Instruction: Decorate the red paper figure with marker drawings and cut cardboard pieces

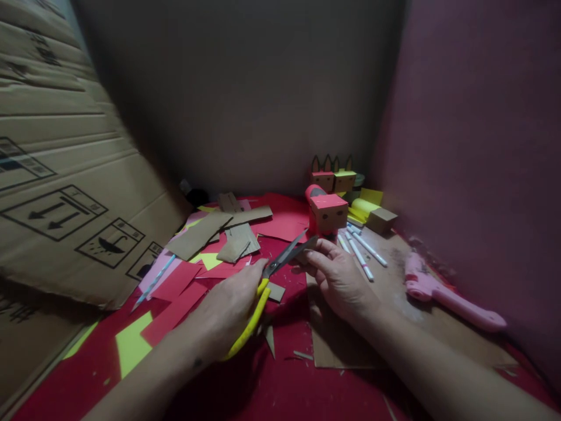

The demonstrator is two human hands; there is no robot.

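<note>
My left hand (230, 304) is closed round the yellow handles of a pair of scissors (252, 327), whose blades are spread apart and point away to the upper right. The fingertips of my right hand (344, 283) are pinched together right beside the blades. Whatever they grip is small and mostly hidden, so I cannot make it out. Below the scissors lie a small cardboard square (276, 292) and a thin pointed offcut (270, 341). Just beyond my right hand stands a cardboard box head (331, 217) with a red top and two dark eye spots.
Red paper (177, 280), yellow paper (134, 345) and cardboard scraps (199, 235) cover the left side. White markers (360, 257) and a pink glue gun (451, 298) lie on a cardboard sheet (346, 351). Eared boxes (345, 180) stand behind. A large carton (65, 158) rises at left.
</note>
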